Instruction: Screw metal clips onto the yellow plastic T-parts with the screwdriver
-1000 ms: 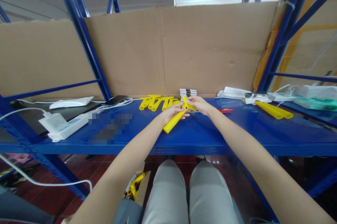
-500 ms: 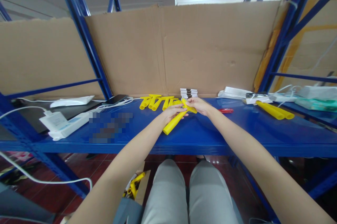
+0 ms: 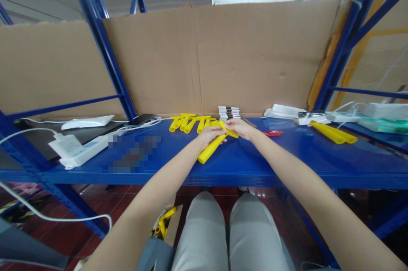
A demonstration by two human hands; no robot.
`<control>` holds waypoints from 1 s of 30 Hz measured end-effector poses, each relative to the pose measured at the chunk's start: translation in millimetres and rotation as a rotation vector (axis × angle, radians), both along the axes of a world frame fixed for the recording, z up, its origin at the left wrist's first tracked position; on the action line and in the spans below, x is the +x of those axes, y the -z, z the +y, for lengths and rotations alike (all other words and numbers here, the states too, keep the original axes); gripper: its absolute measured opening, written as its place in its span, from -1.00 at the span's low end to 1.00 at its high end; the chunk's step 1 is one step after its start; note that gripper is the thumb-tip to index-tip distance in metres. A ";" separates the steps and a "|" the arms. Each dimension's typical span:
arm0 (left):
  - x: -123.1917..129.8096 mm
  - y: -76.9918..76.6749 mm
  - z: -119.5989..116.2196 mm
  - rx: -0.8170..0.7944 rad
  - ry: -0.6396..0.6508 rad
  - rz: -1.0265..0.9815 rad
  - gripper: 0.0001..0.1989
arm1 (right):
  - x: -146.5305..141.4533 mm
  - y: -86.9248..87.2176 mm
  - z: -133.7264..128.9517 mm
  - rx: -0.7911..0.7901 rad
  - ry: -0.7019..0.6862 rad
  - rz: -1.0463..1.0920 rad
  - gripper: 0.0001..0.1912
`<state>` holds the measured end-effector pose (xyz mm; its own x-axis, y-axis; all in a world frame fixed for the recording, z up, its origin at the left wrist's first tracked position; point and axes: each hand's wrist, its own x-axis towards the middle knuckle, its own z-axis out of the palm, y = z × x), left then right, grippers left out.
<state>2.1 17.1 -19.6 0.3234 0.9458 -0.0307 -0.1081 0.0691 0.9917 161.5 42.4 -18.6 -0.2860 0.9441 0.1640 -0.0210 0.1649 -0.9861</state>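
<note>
Both hands hold one yellow T-shaped plastic piece (image 3: 210, 151) just above the blue shelf top (image 3: 178, 169). My left hand (image 3: 208, 134) is closed round its tube, whose open end points down and left towards me. At the crosspiece, my right hand (image 3: 239, 127) grips with thumb and fingers. Fingers cover part of the joint, so its detail is hidden. Behind my left hand lie several similar yellow T-shaped pieces (image 3: 188, 123) in a row. A small stack of white strips with dark bands (image 3: 228, 112) sits just beyond my fingers.
A red tool (image 3: 273, 133) lies right of my right hand; two yellow tubes (image 3: 333, 133) are farther right. On the left are a white power strip (image 3: 84, 152) and a phone (image 3: 142, 120). Cardboard (image 3: 239, 58) stands behind. A box below (image 3: 174, 224) contains yellow pieces.
The hands and the yellow T-shaped piece stay almost in place. My right hand's fingers have shifted very slightly at the crosspiece.
</note>
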 end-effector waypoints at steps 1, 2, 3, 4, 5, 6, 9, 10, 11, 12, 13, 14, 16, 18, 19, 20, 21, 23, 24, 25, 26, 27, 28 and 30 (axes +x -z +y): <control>-0.1 0.4 0.2 -0.001 -0.011 0.002 -0.80 | -0.2 0.5 0.4 0.001 0.001 -0.007 -0.82; -0.3 0.6 0.4 -0.001 -0.020 0.005 -0.81 | -0.2 0.8 0.8 0.000 0.000 -0.017 -0.82; -0.4 0.7 0.5 -0.001 -0.027 0.008 -0.81 | -0.3 1.1 1.0 0.000 -0.004 -0.026 -0.83; -0.5 0.6 0.6 -0.001 -0.031 0.010 -0.80 | -0.2 1.2 1.0 0.000 -0.010 -0.032 -0.83; -0.6 0.4 0.6 -0.002 -0.035 0.010 -0.80 | -0.2 1.1 0.9 0.002 -0.014 -0.035 -0.83; -0.6 0.0 0.5 -0.005 -0.034 0.008 -0.80 | -0.1 0.9 0.8 0.003 -0.018 -0.035 -0.84; -0.4 -1.2 -0.1 -0.022 -0.033 0.001 -0.82 | 0.0 0.2 0.6 -0.003 -0.016 -0.036 -0.86; -0.4 -1.5 -0.2 -0.027 -0.031 -0.001 -0.83 | 0.0 0.1 0.7 -0.009 -0.013 -0.041 -0.86; -0.4 -1.6 -0.3 -0.032 -0.029 -0.002 -0.83 | 0.1 0.1 1.0 -0.015 -0.011 -0.045 -0.87; -0.4 -1.5 -0.2 -0.035 -0.027 -0.004 -0.83 | 0.1 0.1 1.2 -0.019 -0.009 -0.048 -0.88; -0.5 -1.4 -0.1 -0.038 -0.025 -0.006 -0.83 | 0.2 0.2 1.4 -0.020 -0.008 -0.051 -0.88; -0.6 -1.3 0.0 -0.038 -0.023 -0.009 -0.83 | 0.2 0.2 1.4 -0.018 -0.006 -0.052 -0.89; -0.9 -1.3 0.2 -0.037 -0.026 -0.009 -0.83 | 0.2 -0.3 0.7 -0.009 -0.003 -0.062 -0.90; -1.0 -2.1 -0.3 -0.037 -0.032 0.003 -0.85 | 0.0 -1.4 -1.0 -0.002 0.017 -0.079 -0.91; -0.9 -2.7 -0.9 -0.038 -0.035 0.011 -0.85 | -0.3 -2.0 -2.0 -0.002 0.029 -0.089 -0.91; -0.8 -3.6 -1.8 -0.038 -0.038 0.019 -0.86 | -0.7 -2.8 -3.0 -0.002 0.040 -0.097 -0.91; -0.6 -4.7 -3.0 -0.037 -0.041 0.023 -0.86 | -1.3 -3.5 -3.9 -0.005 0.050 -0.103 -0.91; -0.1 -7.2 -5.8 -0.040 -0.047 0.025 -0.86 | -2.8 -4.9 -5.5 -0.012 0.062 -0.105 -0.90; 0.1 -8.5 -7.3 -0.046 -0.052 0.026 -0.86 | -3.6 -5.7 -6.2 -0.016 0.066 -0.101 -0.90; 0.4 -9.8 -8.7 -0.056 -0.057 0.026 -0.86 | -4.2 -6.6 -7.0 -0.019 0.073 -0.094 -0.89; 0.6 -10.9 -9.8 -0.067 -0.064 0.028 -0.86 | -4.7 -7.8 -8.1 -0.018 0.083 -0.091 -0.88; 0.7 -11.8 -10.5 -0.075 -0.073 0.028 -0.86 | -5.0 -9.2 -9.4 -0.014 0.092 -0.092 -0.88; 0.6 -12.4 -10.8 -0.080 -0.083 0.027 -0.86 | -4.9 -10.9 -10.9 -0.007 0.103 -0.099 -0.88; 0.1 -12.8 -10.2 -0.078 -0.098 0.018 -0.84 | -3.9 -14.7 -14.0 0.013 0.134 -0.135 -0.89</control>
<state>2.2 6.9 -6.9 0.2278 0.9674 -0.1105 -0.1005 0.1362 0.9856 157.7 28.5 -3.9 -0.1778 0.9733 0.1449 0.1341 0.1699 -0.9763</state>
